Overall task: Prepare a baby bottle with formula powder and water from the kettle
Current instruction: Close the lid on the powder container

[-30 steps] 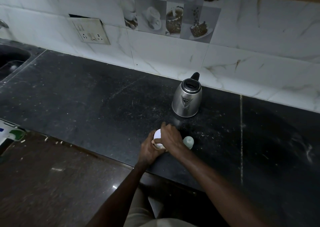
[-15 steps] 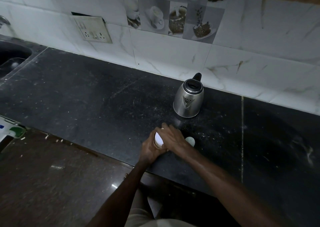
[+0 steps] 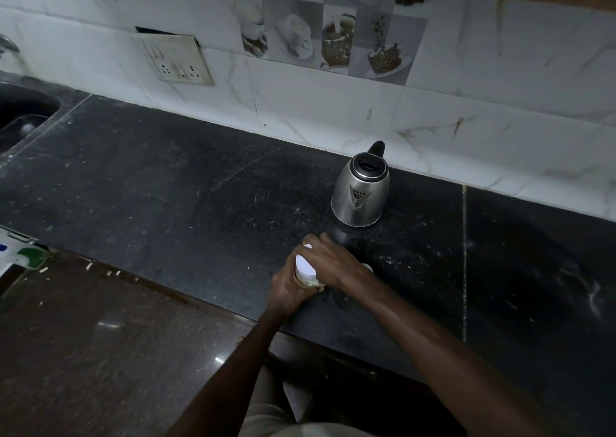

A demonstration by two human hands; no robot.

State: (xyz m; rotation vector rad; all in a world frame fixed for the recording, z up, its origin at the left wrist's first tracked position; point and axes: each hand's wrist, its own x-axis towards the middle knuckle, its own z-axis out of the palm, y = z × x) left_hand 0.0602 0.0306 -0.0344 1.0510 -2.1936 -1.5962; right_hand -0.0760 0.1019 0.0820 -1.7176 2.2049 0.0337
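At the front edge of the dark stone countertop [image 3: 166, 186], just short of the drop to the floor, the white-topped container [image 3: 305, 269] stands upright between both hands; whether it is the bottle itself or the powder jar cannot be told. The left hand [image 3: 286, 290] wraps its fingers around the pale lower body, and the right hand [image 3: 333, 263] curls its fingers over the white top, a hold that suggests work on the cap. The container is judged light, rigid plastic, smooth-walled and easily tipped, so it is best held low on the body while the top is turned. A small pale round item [image 3: 367, 267] lies just beside the right wrist, mostly hidden. The steel kettle [image 3: 361, 196] stands near, behind the hands, spout toward the person and handle toward the tiled wall; it is judged heavier and should be taken by that handle. Open counter extends well to the left as far as the sink [image 3: 23, 113], and to the right. The near edge is the principal spill risk.
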